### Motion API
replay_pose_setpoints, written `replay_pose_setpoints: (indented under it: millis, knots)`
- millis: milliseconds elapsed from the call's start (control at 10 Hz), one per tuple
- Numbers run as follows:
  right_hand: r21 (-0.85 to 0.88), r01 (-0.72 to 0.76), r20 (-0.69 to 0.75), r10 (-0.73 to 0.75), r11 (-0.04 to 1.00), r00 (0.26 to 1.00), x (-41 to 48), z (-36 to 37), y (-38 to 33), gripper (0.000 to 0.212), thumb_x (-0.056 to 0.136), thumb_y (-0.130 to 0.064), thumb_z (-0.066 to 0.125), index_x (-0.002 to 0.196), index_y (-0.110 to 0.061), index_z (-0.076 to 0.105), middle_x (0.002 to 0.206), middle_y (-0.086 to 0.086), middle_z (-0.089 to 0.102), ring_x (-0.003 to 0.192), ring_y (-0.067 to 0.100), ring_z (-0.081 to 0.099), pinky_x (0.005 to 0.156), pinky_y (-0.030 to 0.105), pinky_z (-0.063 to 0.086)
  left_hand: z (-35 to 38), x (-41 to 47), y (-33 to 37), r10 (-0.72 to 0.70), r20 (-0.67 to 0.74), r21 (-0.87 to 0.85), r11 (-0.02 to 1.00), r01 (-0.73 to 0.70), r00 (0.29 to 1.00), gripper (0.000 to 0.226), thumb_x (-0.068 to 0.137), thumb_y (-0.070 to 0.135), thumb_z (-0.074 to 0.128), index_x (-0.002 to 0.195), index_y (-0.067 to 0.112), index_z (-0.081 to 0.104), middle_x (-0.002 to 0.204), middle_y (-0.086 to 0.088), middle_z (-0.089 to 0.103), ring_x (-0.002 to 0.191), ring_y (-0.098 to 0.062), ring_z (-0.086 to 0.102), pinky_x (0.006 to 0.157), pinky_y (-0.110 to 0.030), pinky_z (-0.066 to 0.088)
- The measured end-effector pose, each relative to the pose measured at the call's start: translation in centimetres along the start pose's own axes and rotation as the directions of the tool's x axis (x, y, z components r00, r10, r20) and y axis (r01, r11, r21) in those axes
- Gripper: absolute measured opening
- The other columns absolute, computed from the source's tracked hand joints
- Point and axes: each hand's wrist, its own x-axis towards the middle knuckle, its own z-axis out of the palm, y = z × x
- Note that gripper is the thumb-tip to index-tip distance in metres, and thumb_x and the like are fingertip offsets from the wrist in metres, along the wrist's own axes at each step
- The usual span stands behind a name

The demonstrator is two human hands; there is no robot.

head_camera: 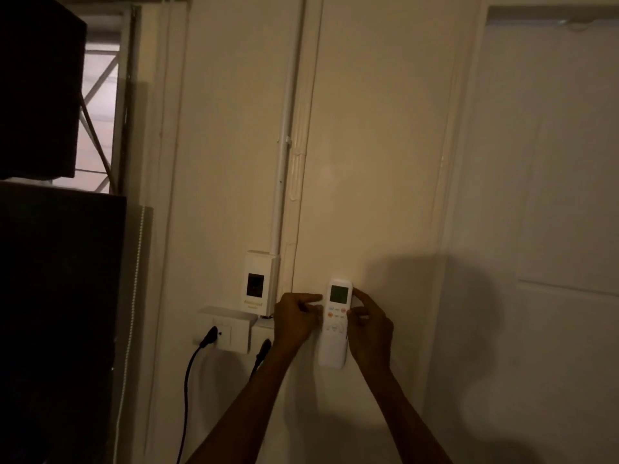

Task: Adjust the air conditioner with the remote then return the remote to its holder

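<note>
A white air-conditioner remote [336, 324] with a small green display stands upright against the cream wall, low in the middle of the view. Its lower part sits in a white wall holder [331, 358]. My left hand [296, 321] touches the remote's left edge with its fingers. My right hand [368, 326] grips the right edge, the forefinger reaching up beside the display. The air conditioner itself is out of view.
Left of the remote are a white breaker box [259, 283] and two wall sockets [222, 328] with black plugs and cables hanging down. A white conduit [279, 182] runs up the wall. Dark cabinets [57, 296] fill the left. A white door [552, 162] is on the right.
</note>
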Motion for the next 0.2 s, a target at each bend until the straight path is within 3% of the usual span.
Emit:
replay_pose_setpoints:
  millis: [100, 200]
  knots:
    - [-0.042, 0.008, 0.013, -0.007, 0.999, 1.0, 0.0, -0.7, -0.8, 0.041, 0.086, -0.007, 0.062, 0.125, -0.015, 0.057, 0.107, 0.011, 0.068, 0.092, 0.025, 0.068, 0.082, 0.041, 0.059, -1.3, -0.3, 1.3, 0.024, 0.015, 0.07, 0.997, -0.025, 1.0, 0.029, 0.082, 0.003, 0.065, 0.109, 0.01, 0.068, 0.108, -0.012, 0.071, 0.087, -0.013, 0.064, 0.078, -0.023, 0.054]
    - [-0.06, -0.024, 0.008, 0.025, 0.998, 1.0, -0.3, -2.0, -2.1, 0.041, 0.087, -0.011, 0.06, 0.127, -0.016, 0.055, 0.11, 0.011, 0.067, 0.092, 0.023, 0.066, 0.081, 0.038, 0.059, -3.1, -0.9, 2.5, 0.026, -0.014, 0.102, 0.994, -0.025, 1.0, 0.025, 0.083, 0.01, 0.065, 0.108, 0.012, 0.07, 0.105, -0.015, 0.072, 0.091, -0.023, 0.068, 0.086, -0.038, 0.058]
